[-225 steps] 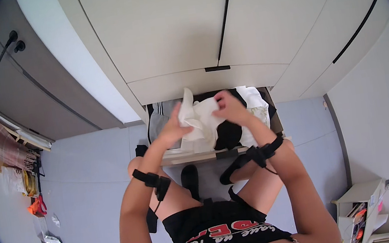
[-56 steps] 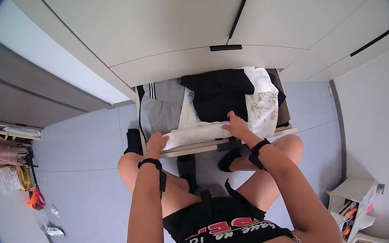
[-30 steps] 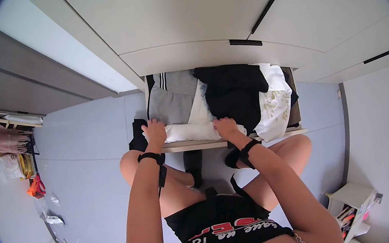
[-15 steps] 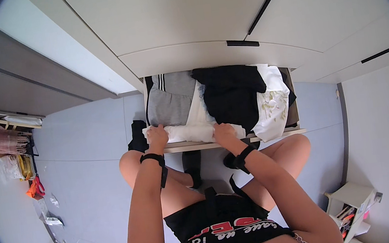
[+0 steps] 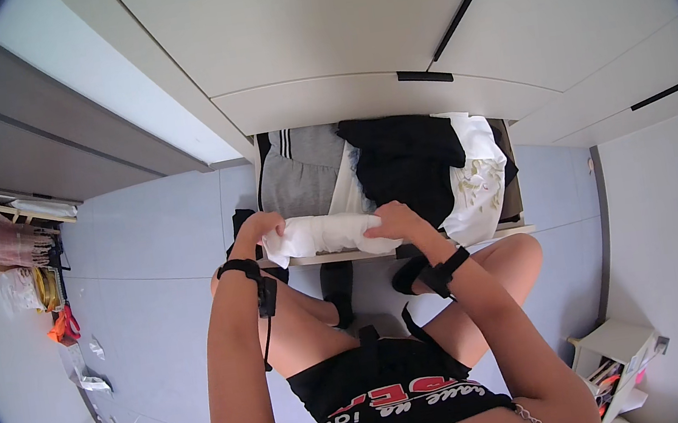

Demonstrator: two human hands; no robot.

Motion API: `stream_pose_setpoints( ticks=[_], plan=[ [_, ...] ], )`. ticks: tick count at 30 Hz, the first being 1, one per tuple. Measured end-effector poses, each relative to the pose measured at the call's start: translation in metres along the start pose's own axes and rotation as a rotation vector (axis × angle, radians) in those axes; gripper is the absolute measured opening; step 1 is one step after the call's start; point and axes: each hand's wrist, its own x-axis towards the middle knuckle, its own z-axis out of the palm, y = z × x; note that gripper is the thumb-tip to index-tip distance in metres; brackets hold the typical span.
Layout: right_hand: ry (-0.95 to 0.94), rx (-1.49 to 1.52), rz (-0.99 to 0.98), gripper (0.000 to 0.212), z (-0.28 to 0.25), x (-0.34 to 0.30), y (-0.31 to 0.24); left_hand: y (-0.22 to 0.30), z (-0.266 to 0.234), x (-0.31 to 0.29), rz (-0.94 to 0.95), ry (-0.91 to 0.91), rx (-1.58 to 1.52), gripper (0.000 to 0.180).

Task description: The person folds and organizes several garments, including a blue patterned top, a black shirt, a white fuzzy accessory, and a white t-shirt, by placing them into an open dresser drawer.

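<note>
A white rolled-up garment lies across the front of an open drawer. My left hand closes on its left end, where a loose flap of white cloth hangs over the drawer's front edge. The fingers of my right hand are closed on its right end. Behind the roll, grey clothing with black-and-white stripes fills the drawer's left side. To its right are a black garment and a white garment with a printed pattern.
Light cabinet doors rise behind the drawer. A black cloth item lies by the drawer's left side. Orange scissors and bags are at the far left. A small white shelf unit stands at lower right.
Both hands have shifted on the white roll, which looks shorter and thicker. My wrists have turned outward, and a cloth flap now hangs over the drawer's edge at the left.
</note>
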Motion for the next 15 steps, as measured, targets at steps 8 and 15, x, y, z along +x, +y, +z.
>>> stream_pose_setpoints(
  ticks=[8,15],
  plan=[
    [0.221,-0.205,0.164,0.028,-0.005,-0.017,-0.102,-0.017,-0.027,-0.006,0.025,0.062,0.127,0.026],
    [0.181,0.125,-0.125,0.022,0.014,0.008,-0.125,-0.068,-0.094,-0.004,0.141,0.064,-0.083,0.013]
  ],
)
